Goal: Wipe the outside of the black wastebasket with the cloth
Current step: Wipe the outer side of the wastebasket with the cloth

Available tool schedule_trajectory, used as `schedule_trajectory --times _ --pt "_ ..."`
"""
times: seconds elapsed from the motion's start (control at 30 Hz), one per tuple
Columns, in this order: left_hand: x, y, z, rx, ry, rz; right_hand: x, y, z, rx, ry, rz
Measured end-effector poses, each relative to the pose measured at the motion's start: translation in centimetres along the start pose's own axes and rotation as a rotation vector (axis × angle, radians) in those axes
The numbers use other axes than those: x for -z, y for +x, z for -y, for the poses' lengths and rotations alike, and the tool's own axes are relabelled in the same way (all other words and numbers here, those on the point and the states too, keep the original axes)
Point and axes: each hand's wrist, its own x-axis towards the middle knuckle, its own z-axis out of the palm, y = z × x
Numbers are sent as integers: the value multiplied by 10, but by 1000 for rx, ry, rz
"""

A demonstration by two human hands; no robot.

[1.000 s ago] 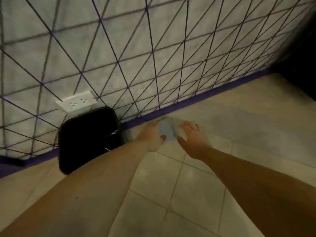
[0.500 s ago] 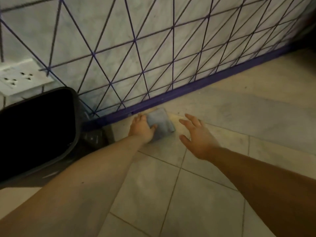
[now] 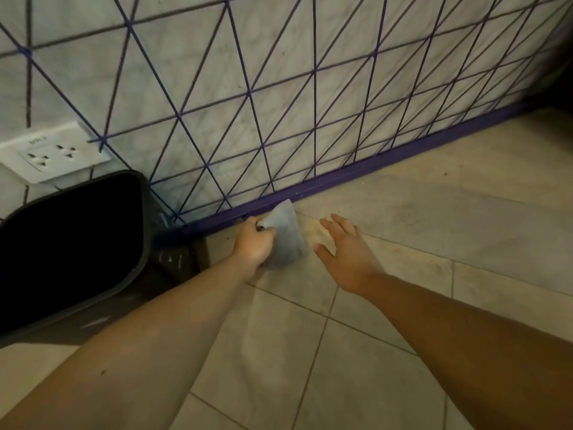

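The black wastebasket [image 3: 145, 243] stands at the left against the wall, its dark opening facing up toward me. A pale grey-blue cloth [image 3: 286, 237] hangs just above the floor tiles near the purple skirting. My left hand [image 3: 255, 242] is closed on the cloth's left edge, a short way to the right of the wastebasket and not touching it. My right hand [image 3: 344, 252] hovers to the right of the cloth with fingers spread and holds nothing.
A white double wall socket [image 3: 55, 155] sits above the wastebasket. The wall [image 3: 310, 88] is pale tile with purple diagonal lines, ending in a purple skirting [image 3: 387, 164]. Beige floor tiles [image 3: 372, 352] spread to the right and toward me.
My right hand has let go of the cloth and drawn off to the right. My left hand alone has lifted the cloth off the floor. The view has moved closer to the floor.
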Motion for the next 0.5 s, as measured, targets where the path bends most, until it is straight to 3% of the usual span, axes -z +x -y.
schedule_trajectory --times 0.13,0.23,0.4,0.5 --pt "9 -29 -13 -62 -188 -52 0 0 35 -63 171 -51" --pt "17 -55 -23 -129 -304 -39 8 -3 71 -229 465 -44" --pt "40 -102 -38 -173 -375 166 4 -9 116 -334 1024 177" --pt "55 -125 -38 -210 -378 299 5 -25 135 -345 1183 142"
